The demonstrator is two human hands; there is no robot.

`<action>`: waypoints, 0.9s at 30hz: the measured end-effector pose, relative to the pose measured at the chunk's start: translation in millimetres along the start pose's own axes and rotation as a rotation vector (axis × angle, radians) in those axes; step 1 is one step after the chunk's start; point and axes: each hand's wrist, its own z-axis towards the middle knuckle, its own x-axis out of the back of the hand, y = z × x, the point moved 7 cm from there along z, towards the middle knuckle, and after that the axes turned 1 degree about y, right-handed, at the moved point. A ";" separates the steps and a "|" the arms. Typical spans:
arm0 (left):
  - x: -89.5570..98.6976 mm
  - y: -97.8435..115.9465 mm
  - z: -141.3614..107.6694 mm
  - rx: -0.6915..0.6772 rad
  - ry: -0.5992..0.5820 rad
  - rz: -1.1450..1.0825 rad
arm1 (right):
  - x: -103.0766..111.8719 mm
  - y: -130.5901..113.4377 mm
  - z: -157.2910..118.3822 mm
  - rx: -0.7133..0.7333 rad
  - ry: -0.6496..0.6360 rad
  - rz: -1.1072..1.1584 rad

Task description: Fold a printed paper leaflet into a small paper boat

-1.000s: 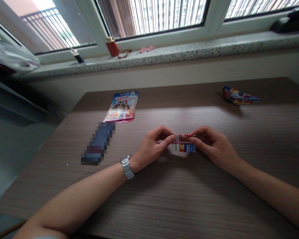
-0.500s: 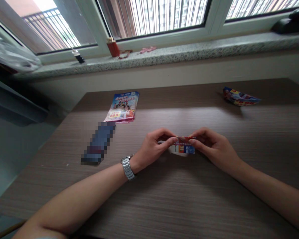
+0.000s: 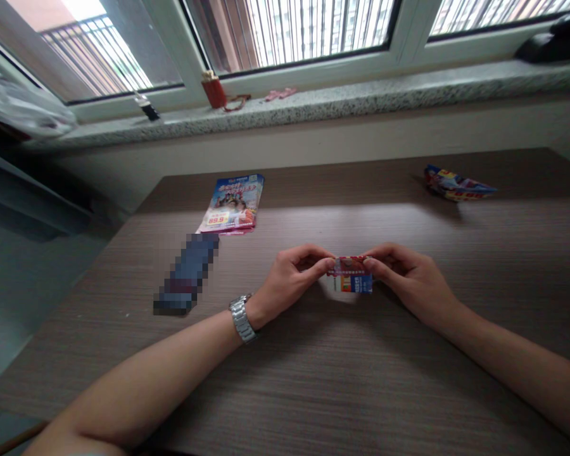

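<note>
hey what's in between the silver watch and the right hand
The left hand and the folded paper, between the watch and right hand in the head view.

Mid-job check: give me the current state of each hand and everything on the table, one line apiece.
Left hand: fingers pinching the paper's left end.
Right hand: fingers pinching its right end.
Small red, white and blue printed paper: folded, held.
Colourful printed paper flyers: stacked, flat.
Blue, red and yellow printed paper piece: folded, unheld.
Dark rectangular object: lying down, pixelated; on or off, cannot tell.
</note>
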 end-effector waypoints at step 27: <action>1.7 8.7 -2.7 -0.047 0.038 0.099 | -4.9 -1.7 -0.3 -0.002 -0.012 0.019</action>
